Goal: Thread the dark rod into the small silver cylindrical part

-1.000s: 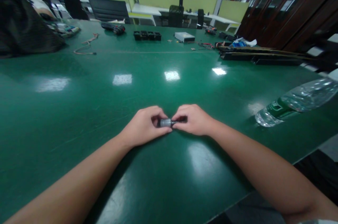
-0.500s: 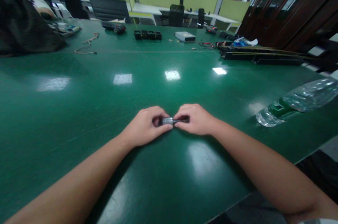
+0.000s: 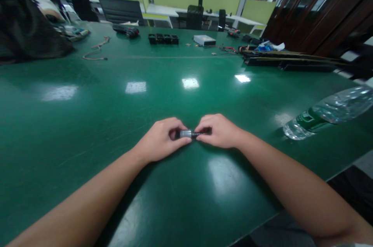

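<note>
A: Where does the work sit?

B: Between the 2 hands, at or just above the glossy green tabletop (image 3: 180,204): a small silver-grey cylinder (image 3: 185,134), perhaps metal, lying crosswise. A thin dark rod-like piece (image 3: 195,135) runs from its right end. I can't tell whether they're 1 part or 2, or whether either touches the surface.

A: And the fingers?

B: The left hand (image 3: 160,141) has its thumb and fingertips closed around the cylinder. The right hand (image 3: 218,132) pinches the dark piece; its fingertips sit just beside the left ones, with a narrow gap.

A: Which step is that?

B: My judgement: handling the 2 ends against each other. Turning, pulling or pushing, I can't say.

A: What does the next move call for?

B: A firm left grip, I'd say, and right fingertips in line with the cylinder, so the thin piece doesn't bend. The clear plastic bottle with a green label (image 3: 323,116) is well apart, off to the right.
</note>
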Motion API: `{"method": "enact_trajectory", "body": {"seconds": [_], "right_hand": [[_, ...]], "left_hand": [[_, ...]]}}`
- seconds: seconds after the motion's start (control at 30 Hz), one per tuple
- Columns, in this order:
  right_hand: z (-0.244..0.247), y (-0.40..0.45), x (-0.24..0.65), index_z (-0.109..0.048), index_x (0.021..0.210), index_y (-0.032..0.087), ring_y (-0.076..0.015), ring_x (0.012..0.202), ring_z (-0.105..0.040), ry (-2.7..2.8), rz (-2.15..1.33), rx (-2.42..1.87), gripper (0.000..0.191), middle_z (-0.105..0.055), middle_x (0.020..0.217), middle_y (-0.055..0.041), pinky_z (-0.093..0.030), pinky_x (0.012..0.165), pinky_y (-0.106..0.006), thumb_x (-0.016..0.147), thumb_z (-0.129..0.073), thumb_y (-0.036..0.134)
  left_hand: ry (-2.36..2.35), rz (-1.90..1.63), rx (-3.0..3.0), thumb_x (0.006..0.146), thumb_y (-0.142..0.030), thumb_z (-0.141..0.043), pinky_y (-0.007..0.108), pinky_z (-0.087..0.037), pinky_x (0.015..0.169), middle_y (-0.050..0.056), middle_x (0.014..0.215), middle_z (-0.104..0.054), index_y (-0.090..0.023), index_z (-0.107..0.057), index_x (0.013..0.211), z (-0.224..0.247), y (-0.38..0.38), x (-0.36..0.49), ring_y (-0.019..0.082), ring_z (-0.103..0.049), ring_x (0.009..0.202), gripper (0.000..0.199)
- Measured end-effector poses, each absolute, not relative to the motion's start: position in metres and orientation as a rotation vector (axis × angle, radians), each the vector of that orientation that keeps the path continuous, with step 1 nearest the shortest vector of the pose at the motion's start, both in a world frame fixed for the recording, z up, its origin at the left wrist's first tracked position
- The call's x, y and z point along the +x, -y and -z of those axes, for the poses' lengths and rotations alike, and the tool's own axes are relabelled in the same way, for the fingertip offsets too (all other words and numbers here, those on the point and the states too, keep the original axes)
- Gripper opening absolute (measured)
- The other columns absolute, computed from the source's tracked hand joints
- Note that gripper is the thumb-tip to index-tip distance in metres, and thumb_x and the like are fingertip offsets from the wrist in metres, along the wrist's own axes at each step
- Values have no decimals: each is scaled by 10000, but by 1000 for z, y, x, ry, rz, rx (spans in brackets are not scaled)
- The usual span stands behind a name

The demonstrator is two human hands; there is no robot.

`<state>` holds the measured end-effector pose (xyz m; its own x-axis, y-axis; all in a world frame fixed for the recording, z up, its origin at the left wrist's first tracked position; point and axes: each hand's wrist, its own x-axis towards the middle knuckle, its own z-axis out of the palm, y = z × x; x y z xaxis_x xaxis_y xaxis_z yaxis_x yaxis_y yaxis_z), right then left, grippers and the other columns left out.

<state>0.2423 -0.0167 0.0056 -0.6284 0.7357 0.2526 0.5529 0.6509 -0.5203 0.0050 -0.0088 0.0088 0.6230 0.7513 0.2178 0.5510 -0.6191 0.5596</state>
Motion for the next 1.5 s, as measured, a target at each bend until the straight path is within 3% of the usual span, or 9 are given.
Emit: {"method": "enact_trajectory", "body": {"seconds": [1.2, 1.5], "right_hand": [[-21, 7, 287, -777, 873, 169, -122, 703, -637, 2400, -668, -1316, 140, -726, 806, -23, -468, 654, -235, 739, -763, 207], [-18, 11, 270, -773, 907, 165, -121, 731, -639, 2395, -735, -1220, 149, -723, 832, -28, -474, 686, -235, 771, -757, 225]], "left_hand": [[-1035, -576, 2390, 861, -454, -652, 264, -403, 616, 8, 757, -611, -185, -703, 918, -10, 9, 5, 147, -547, 658, 279], [-1037, -584, 2400, 866, -444, -649, 264, -401, 617, 7, 751, -602, -179, -701, 923, -9, 9, 5, 146, -540, 656, 276]]}}
